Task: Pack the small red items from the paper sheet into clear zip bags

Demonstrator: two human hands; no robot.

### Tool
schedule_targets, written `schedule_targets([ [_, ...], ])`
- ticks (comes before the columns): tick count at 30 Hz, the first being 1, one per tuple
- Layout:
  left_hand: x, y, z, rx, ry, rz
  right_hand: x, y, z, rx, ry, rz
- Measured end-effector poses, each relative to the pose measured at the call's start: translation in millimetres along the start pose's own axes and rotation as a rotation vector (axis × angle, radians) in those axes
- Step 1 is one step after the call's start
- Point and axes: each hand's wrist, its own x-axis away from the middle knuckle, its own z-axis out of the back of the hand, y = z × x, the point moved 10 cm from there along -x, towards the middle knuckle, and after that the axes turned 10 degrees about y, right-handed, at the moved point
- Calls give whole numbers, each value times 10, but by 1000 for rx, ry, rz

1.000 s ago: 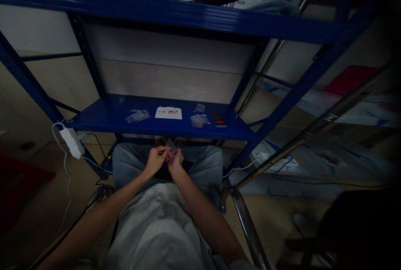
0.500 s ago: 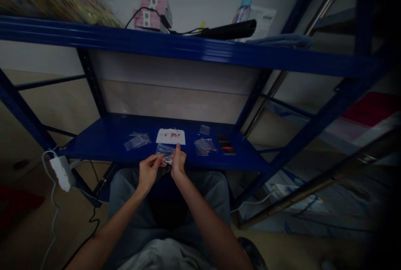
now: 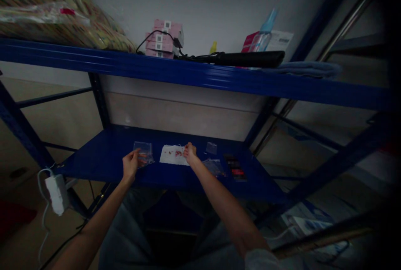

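My left hand (image 3: 130,165) is closed on a small clear plastic bag (image 3: 143,152) held just over the left part of the blue lower shelf (image 3: 103,161). Further right, my right hand (image 3: 189,152) rests at the right edge of a white sheet (image 3: 171,155) that carries small red pieces, its fingers bent down onto it. What sits under those fingers is hidden. More clear bags (image 3: 215,165) lie to the right of that hand.
A dark strip with red marks (image 3: 235,168) lies at the shelf's right. The upper shelf (image 3: 188,76) carries pink boxes (image 3: 164,38), a black long device (image 3: 247,58), a spray bottle (image 3: 261,32) and wrapped goods. A white power adapter (image 3: 56,194) hangs lower left.
Both hands rose from my lap to the lower shelf and parted. The left carried the clear bag to the left; the right moved onto the white sheet. The view tilted upward.
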Motion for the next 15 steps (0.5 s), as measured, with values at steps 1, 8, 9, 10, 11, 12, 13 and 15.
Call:
schedule_targets([
  [1,-23,-67,-24,-54,-41,29,-70,-18,-31,87,-6,27],
  [8,-60,-275,-43,-239,-169,124,-394,-68,-278,673,-99,267],
  [9,-73,-286,-26,-259,-168,128,-418,-60,-308,735,-115,298],
  [10,-87,-299,-8,-281,-166,134,-435,-48,-338,789,-132,326],
  [11,-97,-312,9,-303,-164,140,-444,-33,-366,835,-150,353],
  [12,-102,-322,24,-325,-161,144,-447,-17,-394,872,-170,379],
  [13,-99,-326,36,-345,-155,148,-445,-1,-420,901,-192,403],
  [15,-53,-299,12,-400,-166,128,-431,29,-463,936,-237,449],
])
